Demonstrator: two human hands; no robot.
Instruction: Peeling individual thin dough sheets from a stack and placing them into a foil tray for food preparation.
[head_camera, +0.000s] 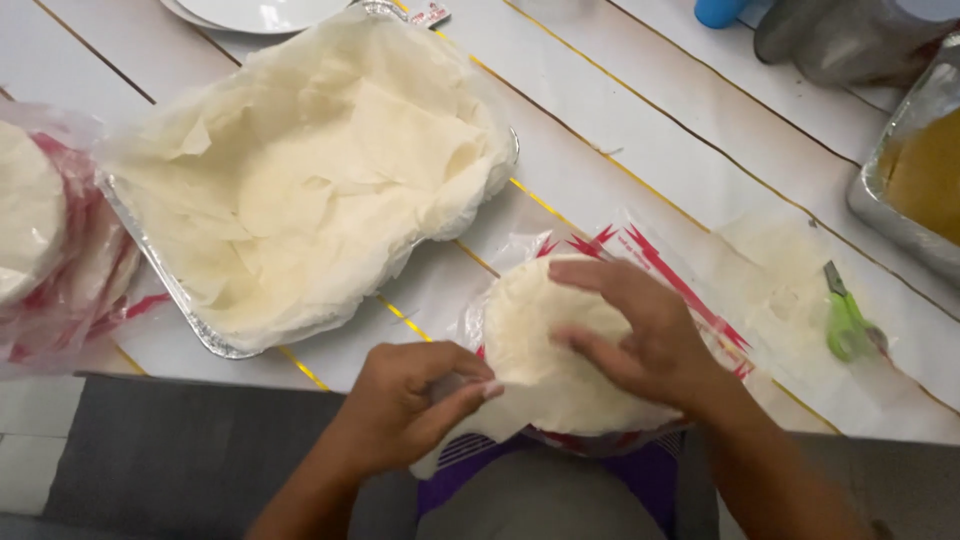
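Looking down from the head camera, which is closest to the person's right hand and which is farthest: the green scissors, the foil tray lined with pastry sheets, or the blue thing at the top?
From the right hand:
1. Green scissors, just to its right on the table.
2. Foil tray lined with pastry sheets, up and to its left.
3. Blue thing, at the table's far edge.

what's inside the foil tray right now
The foil tray is lined with thin pale pastry sheets that drape over its rim. Nothing else shows on top of them. The tray's bottom and anything beneath the sheets are covered.
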